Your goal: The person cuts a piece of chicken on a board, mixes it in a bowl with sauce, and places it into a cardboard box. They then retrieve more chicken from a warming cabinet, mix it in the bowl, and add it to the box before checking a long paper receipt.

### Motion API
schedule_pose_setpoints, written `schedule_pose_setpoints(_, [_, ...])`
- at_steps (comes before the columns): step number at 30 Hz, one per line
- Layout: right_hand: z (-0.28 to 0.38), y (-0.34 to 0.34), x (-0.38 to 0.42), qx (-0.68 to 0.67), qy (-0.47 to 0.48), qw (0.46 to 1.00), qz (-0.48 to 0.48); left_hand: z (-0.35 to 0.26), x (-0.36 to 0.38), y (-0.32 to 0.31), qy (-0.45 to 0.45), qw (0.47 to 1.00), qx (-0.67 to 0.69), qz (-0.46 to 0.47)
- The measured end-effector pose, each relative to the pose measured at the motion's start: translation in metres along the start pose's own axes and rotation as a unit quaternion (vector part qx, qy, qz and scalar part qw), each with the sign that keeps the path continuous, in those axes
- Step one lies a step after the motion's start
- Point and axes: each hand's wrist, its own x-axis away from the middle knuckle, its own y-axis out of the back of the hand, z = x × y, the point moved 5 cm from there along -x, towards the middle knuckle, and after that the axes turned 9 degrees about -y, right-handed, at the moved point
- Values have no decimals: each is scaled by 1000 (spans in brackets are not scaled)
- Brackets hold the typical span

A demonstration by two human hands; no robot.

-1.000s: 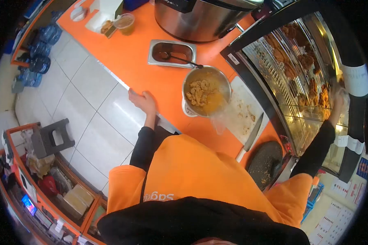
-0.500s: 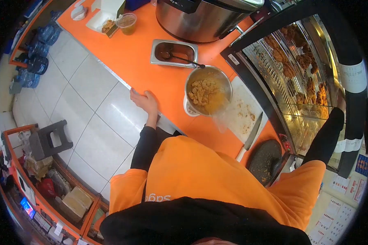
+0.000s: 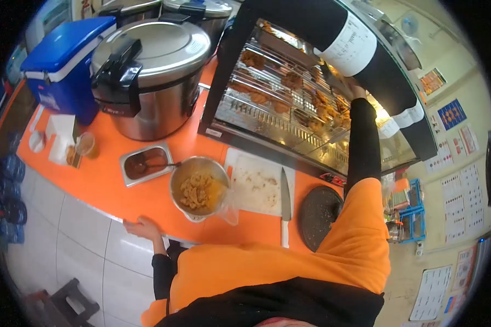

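Observation:
My left hand (image 3: 142,228) is at the front edge of the orange counter (image 3: 101,188), fingers loosely extended and holding nothing. My right hand (image 3: 356,90) reaches high into the glass-fronted warming cabinet (image 3: 215,122), beside a shiny flat metal piece (image 3: 337,80). Its fingers are mostly hidden, so I cannot make out whether it grips that piece. Fried chicken pieces (image 3: 292,80) lie on wire racks behind the glass. Between my arms stands a steel bowl (image 3: 174,188) with crumbly fried pieces (image 3: 195,191) and a clear plastic bag (image 3: 230,215) over its rim.
A knife (image 3: 285,199) lies on the crumb-strewn white cutting board (image 3: 251,191), beside a round dark stone slab (image 3: 316,218). Further left are a steel pan with a ladle (image 3: 143,165), a sauce cup (image 3: 87,144), a large rice cooker (image 3: 153,76) and a blue cooler (image 3: 60,65).
The view has swung up and right, showing more of the cabinet and cookers. My right hand has moved up along the cabinet. My left hand stays by the counter edge.

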Motion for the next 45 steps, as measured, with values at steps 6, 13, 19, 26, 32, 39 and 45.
schedule_pose_setpoints(6, [8,9,12,-26,1,1000,-6,-2,-1,2,48,998,-31,16])
schedule_pose_setpoints(13, [20,13,28,-54,44,997,-33,11,2,-4,16,1000,-23,5])
schedule_pose_setpoints(19, [68,35,53,-90,147,982,-78,8,0,-5,5,999,-32,3])
schedule_pose_setpoints(26, [185,99,135,-154,403,884,-180,-2,-4,-1,43,998,-35,36])
schedule_pose_setpoints(32, [318,17,288,-445,402,706,376,-4,-5,-1,41,998,-34,18])
schedule_pose_setpoints(39, [319,20,285,-400,312,784,359,0,-3,-2,8,999,-37,6])
schedule_pose_setpoints(45, [229,104,217,-456,242,853,78,4,0,-4,-2,999,-42,9])
